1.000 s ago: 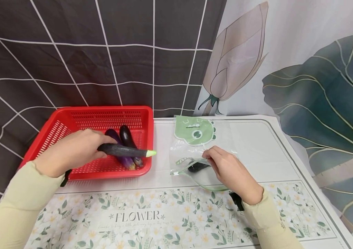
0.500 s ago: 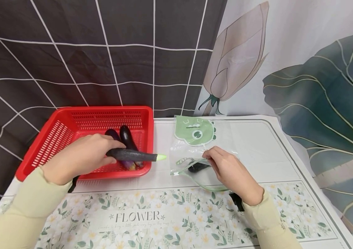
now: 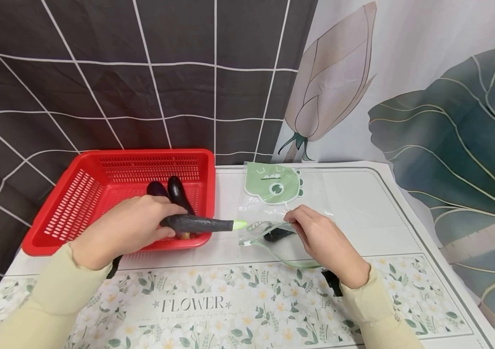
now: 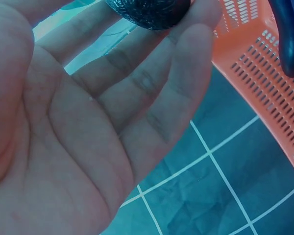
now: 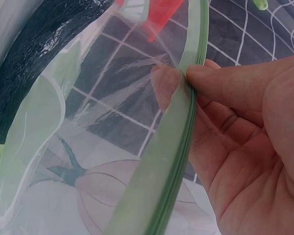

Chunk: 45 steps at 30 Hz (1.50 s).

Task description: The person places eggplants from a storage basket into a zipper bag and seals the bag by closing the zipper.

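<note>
My left hand grips a long, blackish vegetable with a bright green tip by its thick end, thumb and fingers round it. It lies nearly level over the basket's right front corner, the green tip pointing right toward the bag's mouth. In the left wrist view its rounded, wrinkled end shows between the fingertips. My right hand pinches the green zip edge of a clear zip bag, holding its mouth open. A dark, wrinkled vegetable lies inside the bag, partly hidden by my right hand in the head view.
A red perforated basket stands at the left, with two eggplants in its right part. A green cartoon face is printed on the bag. A flowered mat covers the table front; a dark gridded cloth hangs behind.
My left hand has carried the blackish vegetable to the right and slightly toward me, bringing its tip close to the bag's opening. The right hand and bag have stayed put.
</note>
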### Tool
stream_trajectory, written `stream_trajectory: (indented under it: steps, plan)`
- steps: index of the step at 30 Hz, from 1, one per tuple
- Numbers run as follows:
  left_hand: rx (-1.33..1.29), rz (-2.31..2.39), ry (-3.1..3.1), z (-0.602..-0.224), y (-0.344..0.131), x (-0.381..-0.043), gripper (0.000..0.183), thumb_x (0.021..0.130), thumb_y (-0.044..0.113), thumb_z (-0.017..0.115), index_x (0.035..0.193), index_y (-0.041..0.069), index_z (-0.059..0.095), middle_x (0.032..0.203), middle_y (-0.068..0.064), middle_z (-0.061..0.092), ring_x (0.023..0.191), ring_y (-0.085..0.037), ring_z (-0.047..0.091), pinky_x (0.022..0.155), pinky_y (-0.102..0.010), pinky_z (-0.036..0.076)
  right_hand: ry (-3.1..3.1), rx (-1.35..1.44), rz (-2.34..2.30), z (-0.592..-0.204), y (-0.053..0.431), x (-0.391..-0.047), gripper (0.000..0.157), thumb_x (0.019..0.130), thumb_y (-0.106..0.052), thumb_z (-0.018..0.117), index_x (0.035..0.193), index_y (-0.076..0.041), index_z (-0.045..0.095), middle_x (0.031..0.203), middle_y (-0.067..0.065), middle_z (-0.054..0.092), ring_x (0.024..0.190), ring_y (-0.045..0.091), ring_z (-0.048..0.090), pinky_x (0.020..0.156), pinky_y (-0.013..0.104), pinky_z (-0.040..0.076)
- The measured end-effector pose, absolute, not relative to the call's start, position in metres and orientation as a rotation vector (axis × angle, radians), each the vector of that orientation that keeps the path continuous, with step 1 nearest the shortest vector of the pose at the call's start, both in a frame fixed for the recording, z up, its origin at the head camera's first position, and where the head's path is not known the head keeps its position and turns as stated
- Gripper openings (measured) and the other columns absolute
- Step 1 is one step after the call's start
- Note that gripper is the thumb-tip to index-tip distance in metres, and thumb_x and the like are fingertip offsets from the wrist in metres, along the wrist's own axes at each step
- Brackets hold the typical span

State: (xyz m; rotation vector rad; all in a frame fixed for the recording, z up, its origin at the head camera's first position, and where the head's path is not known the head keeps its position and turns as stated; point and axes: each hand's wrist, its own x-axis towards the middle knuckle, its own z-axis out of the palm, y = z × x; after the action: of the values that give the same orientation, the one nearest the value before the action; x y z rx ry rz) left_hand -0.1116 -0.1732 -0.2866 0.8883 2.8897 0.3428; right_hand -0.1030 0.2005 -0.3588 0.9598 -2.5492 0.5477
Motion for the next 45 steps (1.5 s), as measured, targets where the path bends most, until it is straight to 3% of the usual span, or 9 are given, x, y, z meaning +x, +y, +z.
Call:
stream_trajectory:
  steps: [18,34,45]
  plan:
    - [1.011,0.403,2.887,-0.293,-0.152,-0.101,0.033,0.079,0.018,0.086,0.111,0.017,0.077,0.086,0.005,0.064,0.068,-0.008,0.057,0.06,-0.031,0.052,-2.548,0.974,0.561,-0.36,0.2,-0.103,0.018,0.089,0.008,0.067,0.102,-0.004,0.065,0.1,0.003,0.067,0.092,0.016,0.067,0.077,0.034,0.057]
    - [1.115,0.348,2.98,-0.301,-0.13,-0.092,0.026,0.081,0.019,0.084,0.105,0.018,0.078,0.084,0.005,0.064,0.065,-0.009,0.056,0.06,-0.031,0.052,-2.55,0.961,0.553,-0.359,0.2,-0.103,0.017,0.089,0.007,0.068,0.101,-0.004,0.065,0.099,0.002,0.067,0.091,0.016,0.067,0.076,0.034,0.057]
    - [1.092,0.288,2.995,-0.304,-0.117,-0.083,0.04,0.081,0.026,0.084,0.116,0.009,0.076,0.099,-0.002,0.069,0.079,-0.015,0.068,0.068,-0.034,0.058,-2.553,0.959,0.551,-0.36,0.2,-0.103,0.018,0.089,0.008,0.068,0.102,-0.004,0.065,0.1,0.003,0.067,0.091,0.017,0.068,0.076,0.034,0.057]
